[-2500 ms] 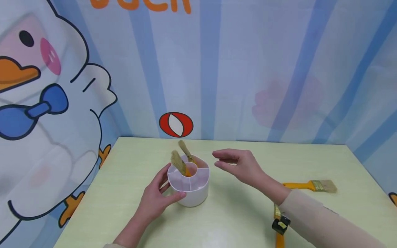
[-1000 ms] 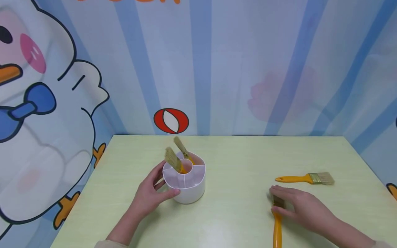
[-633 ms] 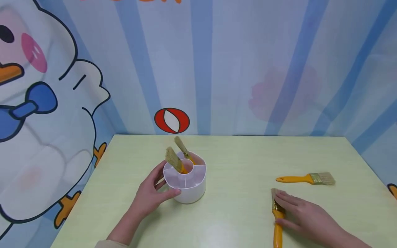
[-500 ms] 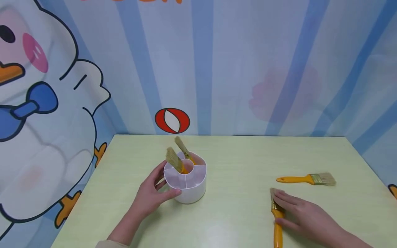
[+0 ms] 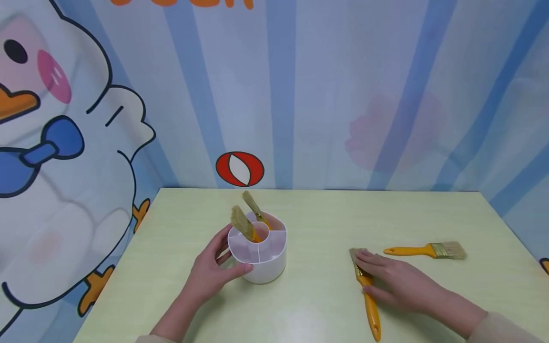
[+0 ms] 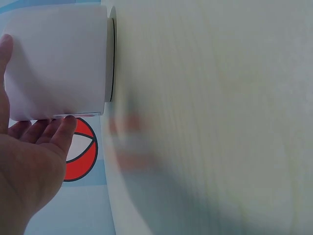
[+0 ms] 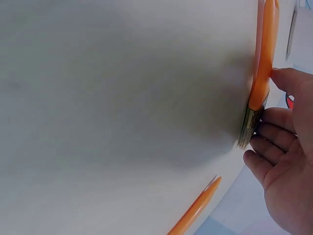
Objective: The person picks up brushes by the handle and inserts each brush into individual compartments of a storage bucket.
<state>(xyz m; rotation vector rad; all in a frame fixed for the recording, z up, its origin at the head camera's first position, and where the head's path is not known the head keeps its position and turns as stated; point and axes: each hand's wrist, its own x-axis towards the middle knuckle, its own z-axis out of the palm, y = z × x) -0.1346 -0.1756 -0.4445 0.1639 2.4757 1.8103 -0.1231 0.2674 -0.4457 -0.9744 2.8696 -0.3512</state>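
A round white divided holder (image 5: pixel 266 271) stands on the table with two paintbrushes, bristles up, one leaning in its centre ring and one in a rear compartment. My left hand (image 5: pixel 210 269) grips the holder's left side, thumb on the near wall and fingers round the back; the left wrist view shows those fingers against the white wall. Toward the right, my right hand (image 5: pixel 399 281) holds an orange-handled paintbrush (image 5: pixel 372 314), fingers over its metal ferrule and thumb at the handle. In the right wrist view this brush lies close along the tabletop, handle pointing away from the fingertips.
Another orange-handled paintbrush (image 5: pixel 420 250) lies just beyond my right hand, bristles to the right. The pale table (image 5: pixel 317 224) ends at a cartoon-printed backdrop (image 5: pixel 321 95), which also rises along the left side.
My right hand has come from beside the holder to the near paintbrush, and has shifted it left with its handle end swung rightward. The left hand stays on the holder.
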